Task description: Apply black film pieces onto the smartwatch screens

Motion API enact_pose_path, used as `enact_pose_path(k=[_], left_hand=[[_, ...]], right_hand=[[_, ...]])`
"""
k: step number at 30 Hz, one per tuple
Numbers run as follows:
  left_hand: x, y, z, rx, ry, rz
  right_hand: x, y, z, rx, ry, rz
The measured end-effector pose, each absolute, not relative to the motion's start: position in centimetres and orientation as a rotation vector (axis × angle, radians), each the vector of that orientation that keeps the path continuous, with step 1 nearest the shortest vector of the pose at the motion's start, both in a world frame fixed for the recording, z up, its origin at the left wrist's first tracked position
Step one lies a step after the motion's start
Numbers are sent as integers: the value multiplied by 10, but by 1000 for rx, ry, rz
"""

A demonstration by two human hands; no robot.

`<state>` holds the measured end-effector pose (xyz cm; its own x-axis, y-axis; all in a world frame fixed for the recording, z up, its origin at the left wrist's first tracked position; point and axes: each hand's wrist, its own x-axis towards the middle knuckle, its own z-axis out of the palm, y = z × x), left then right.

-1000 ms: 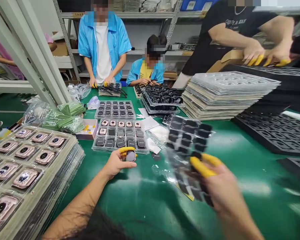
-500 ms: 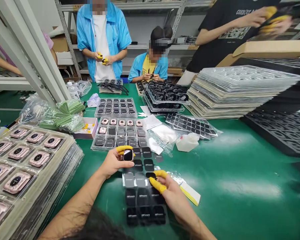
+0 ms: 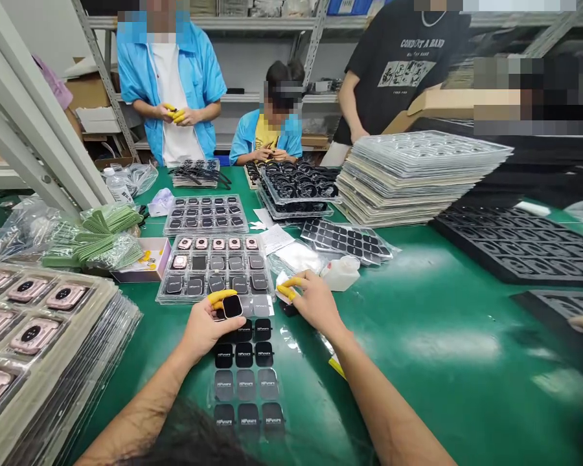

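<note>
My left hand (image 3: 208,327), in yellow finger covers, is closed on a small square watch body (image 3: 232,306) with a dark screen. Beneath it lies a clear sheet of black square stickers (image 3: 245,384) in rows. My right hand (image 3: 313,301), also with yellow finger covers, pinches a white piece (image 3: 285,285) right of the clear tray. A dark item lies under those fingers, partly hidden. The clear tray (image 3: 162,294) beyond my left hand holds pink watch bodies and dark squares.
Stacked trays of pink watches (image 3: 121,323) stand left. A white bottle (image 3: 341,273), sticker sheets (image 3: 347,241) and a tall tray stack (image 3: 393,188) lie beyond my right hand. Black foam trays (image 3: 525,243) lie right. Several people are around the table.
My right hand has left the sticker sheet and moved up to the white piece. My left hand still holds the watch body. The whole view has shifted, and the person in black has lowered an arm.
</note>
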<state>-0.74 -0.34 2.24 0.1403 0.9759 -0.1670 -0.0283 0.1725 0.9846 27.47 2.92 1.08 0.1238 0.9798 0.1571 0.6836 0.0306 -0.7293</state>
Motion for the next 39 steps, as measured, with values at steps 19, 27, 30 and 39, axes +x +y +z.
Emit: enact_pose_path(k=[19, 27, 30, 39], left_hand=[[-7, 0, 24, 1154, 1214, 955], [-9, 1, 19, 1191, 1227, 927], [-8, 1, 20, 1185, 1227, 928], [-9, 1, 19, 1217, 1238, 910]], right_hand=[[312, 20, 19, -2015, -1633, 549], [296, 17, 14, -2023, -1816, 194], [291, 15, 15, -1994, -1950, 45], [288, 10, 33, -1802, -1730, 412]])
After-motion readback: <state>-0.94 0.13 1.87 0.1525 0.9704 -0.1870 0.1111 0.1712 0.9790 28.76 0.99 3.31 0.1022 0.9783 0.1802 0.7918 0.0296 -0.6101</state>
